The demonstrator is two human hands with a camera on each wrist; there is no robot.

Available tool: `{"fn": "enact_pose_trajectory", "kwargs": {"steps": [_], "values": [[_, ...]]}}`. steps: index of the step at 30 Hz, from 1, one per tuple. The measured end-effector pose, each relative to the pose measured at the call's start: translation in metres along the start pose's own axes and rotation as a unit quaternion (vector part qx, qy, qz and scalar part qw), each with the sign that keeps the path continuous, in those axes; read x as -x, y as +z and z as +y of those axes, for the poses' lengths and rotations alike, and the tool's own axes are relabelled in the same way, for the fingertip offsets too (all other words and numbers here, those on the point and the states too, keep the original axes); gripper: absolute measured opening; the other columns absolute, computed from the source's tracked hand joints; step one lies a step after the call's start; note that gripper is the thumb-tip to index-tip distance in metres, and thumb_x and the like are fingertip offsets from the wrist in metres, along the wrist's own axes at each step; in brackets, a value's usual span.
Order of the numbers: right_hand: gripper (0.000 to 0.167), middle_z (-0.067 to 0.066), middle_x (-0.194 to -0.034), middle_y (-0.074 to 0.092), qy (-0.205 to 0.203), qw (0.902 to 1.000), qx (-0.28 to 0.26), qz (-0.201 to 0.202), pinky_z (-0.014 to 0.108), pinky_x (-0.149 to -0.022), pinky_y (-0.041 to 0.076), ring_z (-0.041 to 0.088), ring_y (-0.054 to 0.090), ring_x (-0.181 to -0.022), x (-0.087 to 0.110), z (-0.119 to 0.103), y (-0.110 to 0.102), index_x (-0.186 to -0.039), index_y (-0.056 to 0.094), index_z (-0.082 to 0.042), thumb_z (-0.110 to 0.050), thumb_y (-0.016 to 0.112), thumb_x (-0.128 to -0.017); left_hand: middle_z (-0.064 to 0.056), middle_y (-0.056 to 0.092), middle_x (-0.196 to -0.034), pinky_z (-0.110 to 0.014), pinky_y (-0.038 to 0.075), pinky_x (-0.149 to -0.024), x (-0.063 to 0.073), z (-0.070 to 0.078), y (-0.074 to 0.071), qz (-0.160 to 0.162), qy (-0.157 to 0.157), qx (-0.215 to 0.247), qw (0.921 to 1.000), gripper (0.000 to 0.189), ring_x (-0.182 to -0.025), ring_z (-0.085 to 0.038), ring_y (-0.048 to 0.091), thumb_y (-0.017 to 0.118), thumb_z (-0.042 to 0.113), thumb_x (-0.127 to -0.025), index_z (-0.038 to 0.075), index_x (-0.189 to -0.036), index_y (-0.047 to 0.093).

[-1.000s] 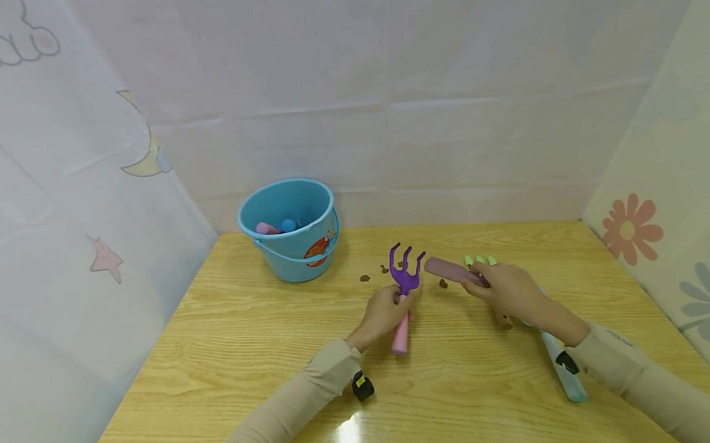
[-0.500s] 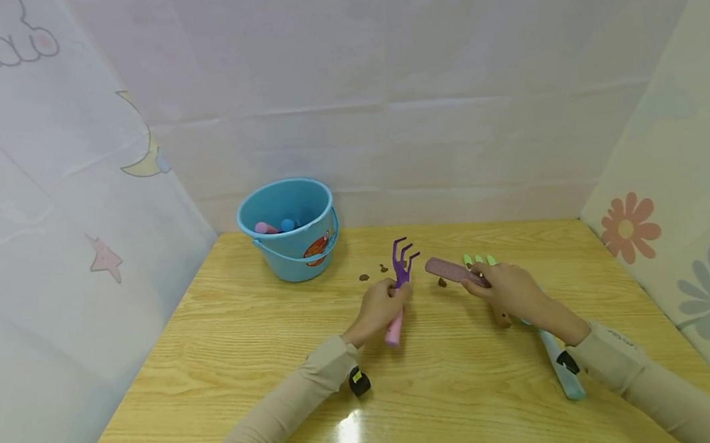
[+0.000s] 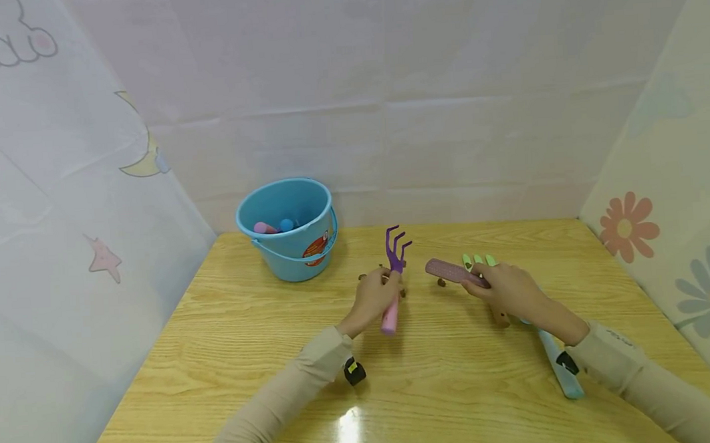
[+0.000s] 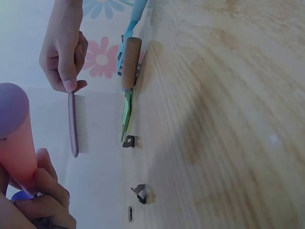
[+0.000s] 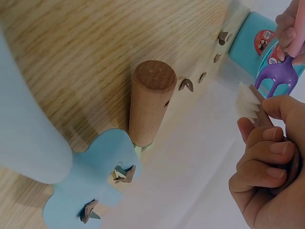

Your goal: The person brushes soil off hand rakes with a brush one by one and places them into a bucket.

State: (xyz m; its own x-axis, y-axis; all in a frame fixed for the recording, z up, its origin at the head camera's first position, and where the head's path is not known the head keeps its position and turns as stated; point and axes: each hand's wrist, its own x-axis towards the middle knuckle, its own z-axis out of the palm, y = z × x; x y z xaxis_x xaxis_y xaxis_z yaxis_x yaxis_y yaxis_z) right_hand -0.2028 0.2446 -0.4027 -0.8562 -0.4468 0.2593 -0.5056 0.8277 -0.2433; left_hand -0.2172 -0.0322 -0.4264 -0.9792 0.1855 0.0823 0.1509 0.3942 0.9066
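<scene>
My left hand (image 3: pixel 371 297) grips a hand rake (image 3: pixel 390 316) by its pink handle, purple tines pointing toward the back of the table. In my right hand (image 3: pixel 512 293) is a mauve-backed brush (image 3: pixel 444 269), and its white bristles show in the left wrist view (image 4: pixel 82 124), facing the table and held above it. Beneath the right hand lies a green-tined fork (image 4: pixel 127 112) with a wooden handle (image 5: pixel 151 105). Beside that, partly under the right forearm, is a light blue tool (image 3: pixel 560 364). Small brown bits (image 5: pixel 187 85) are scattered on the tabletop between the hands.
A light blue bucket (image 3: pixel 293 257) stands at the back left, a pink handle end (image 3: pixel 263 227) and a blue one (image 3: pixel 286 225) showing inside. Printed cloth walls (image 3: pixel 460 162) border the wooden table (image 3: pixel 448 397) at the back and sides. More brown bits sit on the blue tool's head.
The left hand has moved toward the back and slightly left with the rake, whose tines have turned sideways. My right hand and the brush stay nearly still.
</scene>
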Motion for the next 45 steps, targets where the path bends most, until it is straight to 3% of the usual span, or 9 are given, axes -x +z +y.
{"fn": "enact_pose_trajectory", "kwargs": {"steps": [6,13,23,28,32,40,45], "values": [[0.024,-0.008,-0.051,0.031,-0.002,1.0,-0.003,0.005,0.02,-0.042,0.02,0.004,0.024,-0.043,0.001,0.001,0.002,-0.098,0.068,0.0,-0.023,0.066,-0.096,-0.012,0.07,-0.073,-0.023,0.043,-0.044,-0.003,0.006,-0.009,0.005,0.011,-0.027,0.9996,0.03,-0.052,-0.013,0.061,0.052,0.027,-0.099,0.0,-0.101,0.066],[0.023,-0.009,-0.051,0.031,-0.007,0.9999,-0.003,0.014,0.02,-0.042,0.019,0.003,0.022,-0.043,0.001,0.0,0.002,-0.097,0.068,0.0,-0.022,0.067,-0.095,0.003,0.066,-0.067,-0.022,0.043,-0.047,-0.011,0.015,-0.022,0.017,0.022,-0.082,0.9962,0.035,-0.052,-0.009,0.057,0.054,0.031,-0.098,0.001,-0.108,0.068],[0.021,-0.009,-0.05,0.03,-0.01,0.9997,0.002,0.02,0.019,-0.042,0.019,0.003,0.022,-0.043,0.001,-0.002,0.002,-0.096,0.068,0.0,-0.021,0.068,-0.094,-0.012,0.07,-0.082,-0.024,0.044,-0.047,-0.016,0.032,-0.046,0.03,0.015,-0.046,0.9984,0.037,-0.058,-0.013,0.06,0.055,0.032,-0.098,-0.001,-0.11,0.067],[0.022,-0.009,-0.049,0.031,-0.004,0.9999,0.004,0.012,0.02,-0.041,0.02,0.004,0.023,-0.042,0.001,-0.002,0.003,-0.097,0.067,-0.001,-0.023,0.068,-0.095,-0.006,0.066,-0.072,-0.026,0.042,-0.046,-0.018,0.041,-0.056,0.057,0.02,-0.055,0.9967,0.035,-0.051,-0.014,0.054,0.046,0.03,-0.101,0.005,-0.094,0.069],[0.023,-0.008,-0.049,0.031,-0.003,1.0,0.004,0.008,0.02,-0.041,0.02,0.004,0.023,-0.042,0.001,-0.001,0.005,-0.099,0.067,-0.001,-0.024,0.067,-0.095,-0.002,0.065,-0.068,-0.028,0.04,-0.045,-0.018,0.051,-0.066,0.069,0.024,-0.064,0.9953,0.032,-0.047,-0.015,0.053,0.046,0.029,-0.1,0.009,-0.085,0.065],[0.021,-0.009,-0.049,0.03,-0.013,0.9997,0.002,0.021,0.019,-0.041,0.018,0.003,0.021,-0.042,0.001,-0.001,0.004,-0.096,0.068,-0.001,-0.022,0.07,-0.093,-0.003,0.07,-0.073,-0.036,0.048,-0.07,-0.022,0.065,-0.087,0.084,0.05,-0.087,0.9914,0.034,-0.063,-0.017,0.062,0.047,0.032,-0.101,0.01,-0.092,0.072],[0.022,-0.009,-0.049,0.03,-0.011,0.9998,0.002,0.018,0.019,-0.041,0.018,0.003,0.021,-0.042,0.001,-0.001,0.003,-0.097,0.068,-0.001,-0.022,0.069,-0.094,-0.008,0.071,-0.083,-0.034,0.048,-0.069,-0.026,0.074,-0.101,0.082,0.028,-0.066,0.994,0.036,-0.069,-0.018,0.062,0.05,0.034,-0.102,0.006,-0.102,0.072]]}}
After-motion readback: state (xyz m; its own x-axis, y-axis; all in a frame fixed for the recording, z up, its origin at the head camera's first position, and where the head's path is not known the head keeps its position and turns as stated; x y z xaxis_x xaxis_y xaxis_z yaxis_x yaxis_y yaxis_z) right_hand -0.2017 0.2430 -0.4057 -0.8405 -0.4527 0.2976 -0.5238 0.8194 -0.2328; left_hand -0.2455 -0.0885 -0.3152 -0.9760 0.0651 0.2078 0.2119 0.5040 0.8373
